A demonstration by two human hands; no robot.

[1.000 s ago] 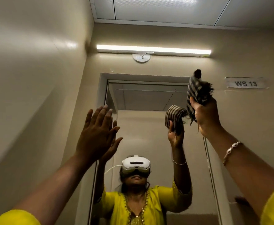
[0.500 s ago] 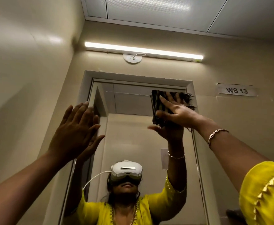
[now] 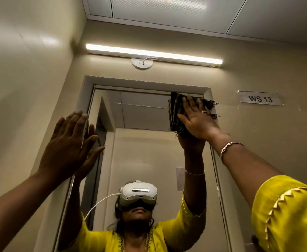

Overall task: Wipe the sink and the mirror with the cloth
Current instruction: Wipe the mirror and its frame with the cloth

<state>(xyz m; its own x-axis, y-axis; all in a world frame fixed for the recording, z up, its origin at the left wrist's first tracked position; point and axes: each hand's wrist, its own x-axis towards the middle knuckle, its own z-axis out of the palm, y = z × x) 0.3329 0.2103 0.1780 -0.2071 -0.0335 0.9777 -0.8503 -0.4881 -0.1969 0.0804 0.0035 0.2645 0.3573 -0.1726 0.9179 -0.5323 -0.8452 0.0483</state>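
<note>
The mirror (image 3: 145, 113) is set in a recessed frame on the far wall, and both arms reach up to it. The right hand (image 3: 198, 122) lies flat on the cloth (image 3: 174, 110), a dark striped rag with a frayed fringe, and presses it against the glass in the mirror's top right corner, just under the upper edge of the frame. Its fingers (image 3: 190, 106) are straight and slightly apart, spread over the cloth rather than curled round it, and the thumb points out to the left. A ring (image 3: 203, 111) shows on one finger, a thin bracelet (image 3: 230, 147) sits on the wrist, and a yellow sleeve (image 3: 287, 215) with a pale zigzag trim covers the upper arm at the near right. The left hand (image 3: 67, 144) is held flat with straight fingers close together, pointing up, at the left edge of the mirror, where it meets its own reflection; it holds nothing. In the glass a person in a yellow top wears a white headset (image 3: 139, 194) with a white cable. Above the mirror a long tube light (image 3: 154, 54) is lit, with a round white plate (image 3: 142, 63) just below it. To the right of the mirror a label reading WS 13 (image 3: 260, 99) is stuck on the wall.
</note>
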